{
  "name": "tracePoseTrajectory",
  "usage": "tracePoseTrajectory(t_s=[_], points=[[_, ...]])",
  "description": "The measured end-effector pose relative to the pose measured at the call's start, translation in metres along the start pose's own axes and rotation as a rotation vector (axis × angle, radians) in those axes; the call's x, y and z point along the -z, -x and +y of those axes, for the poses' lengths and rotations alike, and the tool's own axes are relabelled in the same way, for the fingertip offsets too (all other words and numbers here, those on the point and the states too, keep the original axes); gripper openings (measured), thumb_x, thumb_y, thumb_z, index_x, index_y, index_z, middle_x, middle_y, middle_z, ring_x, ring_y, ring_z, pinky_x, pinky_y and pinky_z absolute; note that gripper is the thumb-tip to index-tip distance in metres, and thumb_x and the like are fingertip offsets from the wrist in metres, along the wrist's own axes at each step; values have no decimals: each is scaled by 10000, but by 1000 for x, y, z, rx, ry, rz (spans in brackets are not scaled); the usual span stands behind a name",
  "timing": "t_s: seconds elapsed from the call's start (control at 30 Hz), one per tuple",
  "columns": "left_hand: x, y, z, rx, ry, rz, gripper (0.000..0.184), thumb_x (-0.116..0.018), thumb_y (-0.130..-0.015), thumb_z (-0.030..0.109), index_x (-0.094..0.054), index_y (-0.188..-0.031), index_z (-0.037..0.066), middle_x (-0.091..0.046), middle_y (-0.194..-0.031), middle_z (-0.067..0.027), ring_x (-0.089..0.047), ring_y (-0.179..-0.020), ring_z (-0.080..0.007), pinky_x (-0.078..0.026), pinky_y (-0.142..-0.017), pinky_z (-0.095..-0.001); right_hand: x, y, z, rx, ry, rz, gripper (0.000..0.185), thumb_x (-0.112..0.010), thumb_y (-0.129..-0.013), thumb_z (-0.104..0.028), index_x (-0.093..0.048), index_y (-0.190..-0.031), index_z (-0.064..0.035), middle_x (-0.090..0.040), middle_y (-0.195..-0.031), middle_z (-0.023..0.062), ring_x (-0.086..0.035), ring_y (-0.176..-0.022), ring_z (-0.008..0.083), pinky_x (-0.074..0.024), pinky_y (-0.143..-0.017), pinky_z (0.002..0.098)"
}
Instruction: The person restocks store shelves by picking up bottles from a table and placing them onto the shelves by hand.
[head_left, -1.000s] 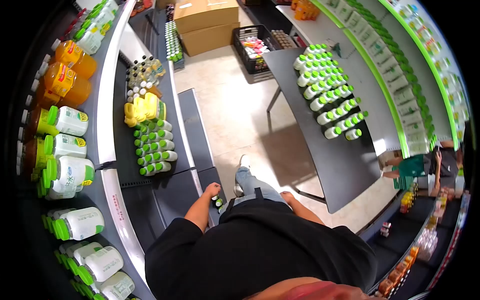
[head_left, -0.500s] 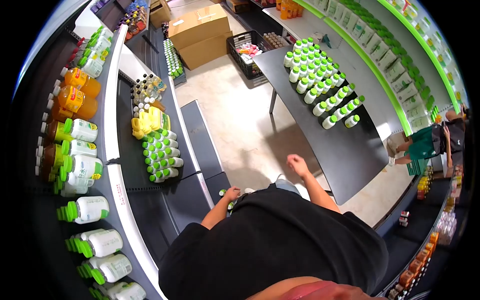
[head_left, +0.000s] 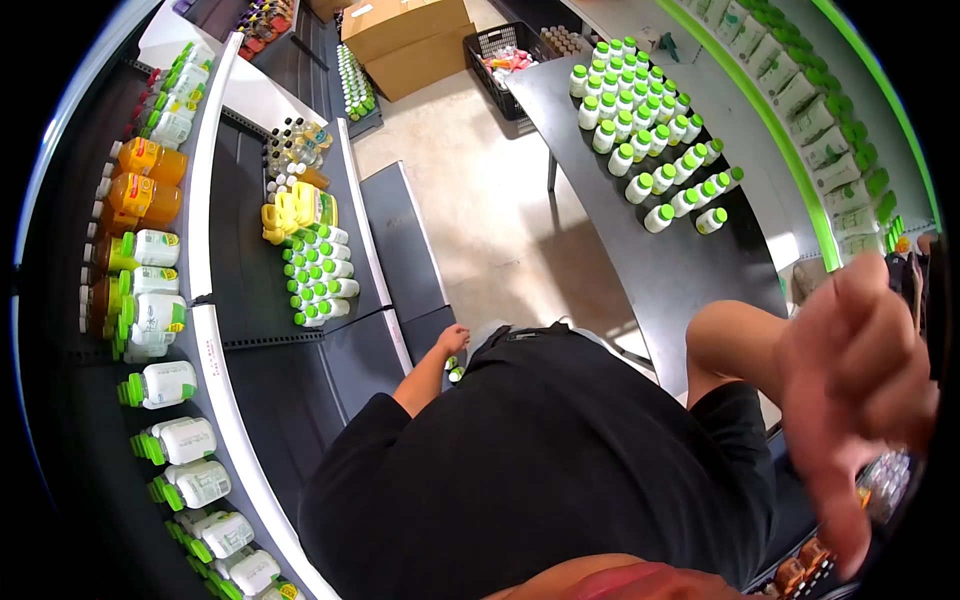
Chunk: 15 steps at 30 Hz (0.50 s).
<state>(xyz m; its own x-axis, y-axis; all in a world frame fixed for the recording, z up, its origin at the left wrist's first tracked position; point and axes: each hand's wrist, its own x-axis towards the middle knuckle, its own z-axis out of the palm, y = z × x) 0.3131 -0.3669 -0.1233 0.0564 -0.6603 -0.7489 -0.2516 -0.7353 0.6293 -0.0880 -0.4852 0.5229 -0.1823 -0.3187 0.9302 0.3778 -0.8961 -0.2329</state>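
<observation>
My right hand (head_left: 855, 375) is raised large and close to the camera at the right, thumb pointing down, the other fingers curled; nothing shows in it. My left hand (head_left: 455, 338) hangs low beside my hip, near the lower shelf, its fingers bent and too small to read. Just below it are a few green-capped bottles (head_left: 455, 375). Rows of white bottles with green caps (head_left: 640, 120) stand on the dark table (head_left: 665, 300). More green-capped bottles (head_left: 320, 275) stand on the left shelf beside yellow jugs (head_left: 290, 212).
Large jars (head_left: 180, 440) and orange drink bottles (head_left: 150, 200) line the upper left shelf. Cardboard boxes (head_left: 415, 50) and a black crate (head_left: 500, 65) sit on the floor ahead. Green-edged shelves (head_left: 770, 150) run along the right, where another person (head_left: 905, 270) is partly visible.
My right hand has risen from beside my body, past the table's edge, to close before the camera. My left hand stays low at my side. The view has shifted.
</observation>
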Motion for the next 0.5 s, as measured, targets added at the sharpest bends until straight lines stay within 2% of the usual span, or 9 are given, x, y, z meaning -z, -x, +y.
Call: tracePoseTrajectory(t_s=[0.03, 0.13, 0.23, 0.27, 0.37, 0.5], points=[[-7, -1, 10, -5, -3, -6, 271, -574, -784, 202, -627, -985, 27, -655, -821, -102, -623, -666, -183, -498, -597, -320, 5, -1, -5, 3, -16, 1, 325, -695, -655, -258, -452, -808, -105, -403, -635, -50, -353, -539, 62, -264, -554, 252], [-28, -1, 39, -167, -364, 205, 293, -558, -805, 267, -644, -1018, 85, -666, -924, -128, -636, -838, -241, -492, -755, -335, 12, 2, -13, 17, -26, 16, 399, -736, -609, -348, -410, -714, -142, -375, -593, -79, -319, -500, 32, -208, -530, 240], [-33, -19, 47, -147, -350, 128, 315, -538, -819, 317, -645, -1055, 139, -656, -996, -143, -606, -974, -273, -451, -864, -338, 15, 3, -18, 23, -14, 27, 487, -776, -563, -438, -369, -621, -178, -347, -551, -109, -286, -462, 2, -153, -507, 229], [-30, -24, 48, -111, -346, 47, 327, -537, -823, 323, -641, -1057, 120, -652, -1001, -151, -612, -958, -276, -456, -854, -342, 15, 4, -19, 23, -5, 32, 518, -790, -547, -468, -355, -589, -191, -338, -537, -119, -274, -449, -8, -134, -499, 225], [-14, -30, 63, -161, -589, -63, 338, -534, -829, 317, -634, -1068, 99, -649, -1010, -149, -620, -937, -247, -481, -802, -338, 8, 3, -24, 44, 26, 39, 614, -831, -501, -559, -314, -495, -227, -310, -495, -149, -241, -411, -38, -79, -475, 213], [13, -51, 77, -8, -376, -241, 334, -557, -816, 249, -611, -1090, 66, -646, -897, -88, -613, -778, -179, -507, -603, -322, 4, 1, -26, 58, 130, 6, 618, -849, -502, -490, -293, -518, -221, -297, -515, -128, -251, -411, -38, -96, -473, 195]])
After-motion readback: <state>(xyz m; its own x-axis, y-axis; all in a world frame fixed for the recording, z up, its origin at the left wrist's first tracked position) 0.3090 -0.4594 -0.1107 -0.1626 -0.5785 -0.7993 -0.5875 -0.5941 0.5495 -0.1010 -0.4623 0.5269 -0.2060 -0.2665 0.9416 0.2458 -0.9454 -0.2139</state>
